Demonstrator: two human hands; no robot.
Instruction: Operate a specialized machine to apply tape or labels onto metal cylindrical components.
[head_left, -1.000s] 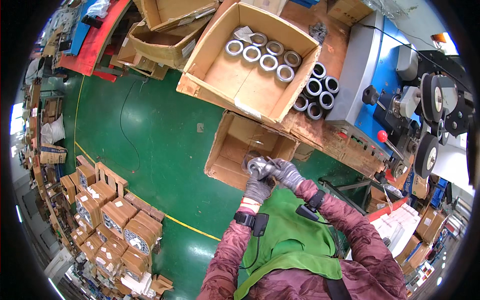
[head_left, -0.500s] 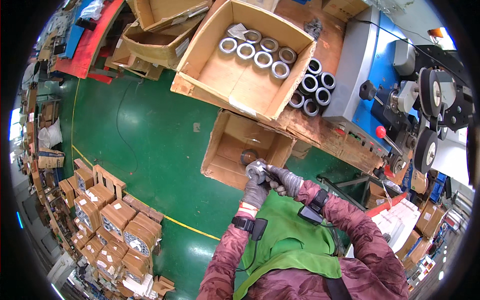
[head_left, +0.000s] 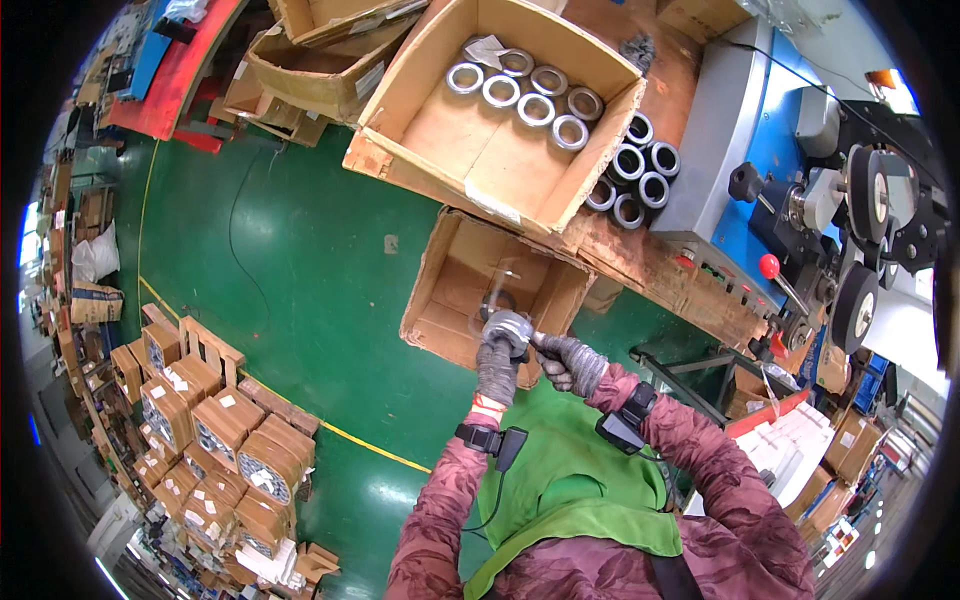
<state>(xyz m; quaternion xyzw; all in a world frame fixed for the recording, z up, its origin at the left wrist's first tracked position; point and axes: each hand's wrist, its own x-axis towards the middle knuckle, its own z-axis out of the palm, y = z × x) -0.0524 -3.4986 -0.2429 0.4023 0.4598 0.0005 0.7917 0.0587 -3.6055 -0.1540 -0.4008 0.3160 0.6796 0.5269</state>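
Note:
Over the lower cardboard box (head_left: 425, 325), my gloved left hand (head_left: 496, 362) is closed round a shiny metal ring (head_left: 510, 326). My gloved right hand (head_left: 572, 364) sits just right of it, fingers curled around a slim tool whose kind I cannot make out; its tip reaches the ring's right side. Beneath the hands, a dark round piece (head_left: 497, 303) lies in the box, partly hidden by the ring. In the larger cardboard box (head_left: 475, 160) on the bench, several metal rings (head_left: 500, 91) stand in two rows. More dark-sided rings (head_left: 627, 163) are grouped right of that box.
A blue and grey machine (head_left: 745, 140) with black wheels and a red-knobbed lever (head_left: 769, 267) occupies the right of the wooden bench (head_left: 680, 285). Stacked brown cartons (head_left: 225, 425) stand at lower left beside a yellow floor line. Empty-looking cartons (head_left: 320, 75) lie at upper left.
The metal ring has turned in my left hand and shifted slightly, now showing more of its rounded outer side. My right hand has drawn slightly away from the left.

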